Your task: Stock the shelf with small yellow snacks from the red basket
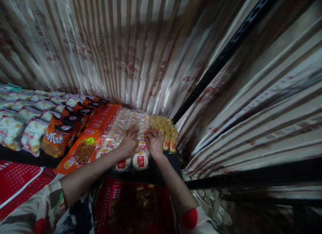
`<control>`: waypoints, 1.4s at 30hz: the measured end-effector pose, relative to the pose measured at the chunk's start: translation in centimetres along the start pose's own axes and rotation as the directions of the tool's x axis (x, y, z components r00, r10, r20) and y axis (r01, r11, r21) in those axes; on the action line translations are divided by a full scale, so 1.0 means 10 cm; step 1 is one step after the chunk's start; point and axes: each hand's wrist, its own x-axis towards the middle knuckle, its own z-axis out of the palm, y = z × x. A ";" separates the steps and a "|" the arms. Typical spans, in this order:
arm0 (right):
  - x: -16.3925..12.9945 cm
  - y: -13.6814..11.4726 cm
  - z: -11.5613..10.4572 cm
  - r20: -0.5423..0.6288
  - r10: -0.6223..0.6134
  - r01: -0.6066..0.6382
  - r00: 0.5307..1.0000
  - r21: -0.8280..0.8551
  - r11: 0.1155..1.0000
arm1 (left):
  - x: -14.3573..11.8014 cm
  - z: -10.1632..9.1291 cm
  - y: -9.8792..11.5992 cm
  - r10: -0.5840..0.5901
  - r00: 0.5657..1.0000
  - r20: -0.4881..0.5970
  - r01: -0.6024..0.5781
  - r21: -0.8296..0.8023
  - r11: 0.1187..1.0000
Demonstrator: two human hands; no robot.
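My left hand (129,142) lies on rows of round wrapped cakes (140,160), fingers stretched forward and apart, with the thumb to the right. Beside it, my right hand (154,142) rests on the right edge of the same rows, its fingers apart and bent downward. Neither hand visibly lifts a pack, though the fingertips partly hide what they touch. Small yellow wrapped snacks (166,140) stand in rows just right of my right hand. Left of the cakes lies a long orange pack (87,145) with brown sticks showing through its window.
Orange snack bags (57,136) and white snack bags (34,133) fill the left of the dark shelf (156,172). Below are a red basket (108,197) with blurred contents and another red basket (20,183). A striped curtain (141,59) and dark pole (221,63) stand behind.
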 end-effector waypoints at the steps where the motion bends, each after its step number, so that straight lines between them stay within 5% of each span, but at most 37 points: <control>1: 0.00 -0.01 0.00 0.001 0.004 -0.004 1.000 0.000 1.000 | 0.00 0.01 -0.01 -0.003 1.000 0.010 0.003 -0.007 1.000; 8: -0.09 -0.05 -0.08 -0.077 0.037 -0.032 0.996 0.059 0.998 | 0.04 0.07 -0.01 -0.070 0.998 -0.002 0.070 -0.036 0.997; 12: -0.30 -0.09 -0.18 -0.038 0.188 -0.186 0.981 0.053 0.981 | 0.04 0.08 0.00 -0.066 0.998 -0.019 0.066 -0.015 0.998; 19: -0.61 -0.19 -0.23 0.254 0.449 -0.490 0.857 0.124 0.863 | 0.08 0.14 -0.02 -0.029 0.992 -0.125 0.030 0.003 1.000; 23: -0.65 -0.18 -0.14 0.264 0.536 -0.596 0.802 0.292 0.748 | 0.11 0.16 -0.01 -0.023 0.986 -0.163 0.025 0.015 1.000; 34: -0.70 -0.14 -0.04 0.169 0.557 -0.559 0.813 0.494 0.666 | 0.04 0.18 -0.06 -0.125 0.940 -0.317 0.137 0.015 0.991; 42: -0.73 -0.18 -0.01 0.167 0.561 -0.558 0.811 0.506 0.658 | 0.06 0.21 -0.13 -0.171 0.937 -0.306 0.180 0.002 0.984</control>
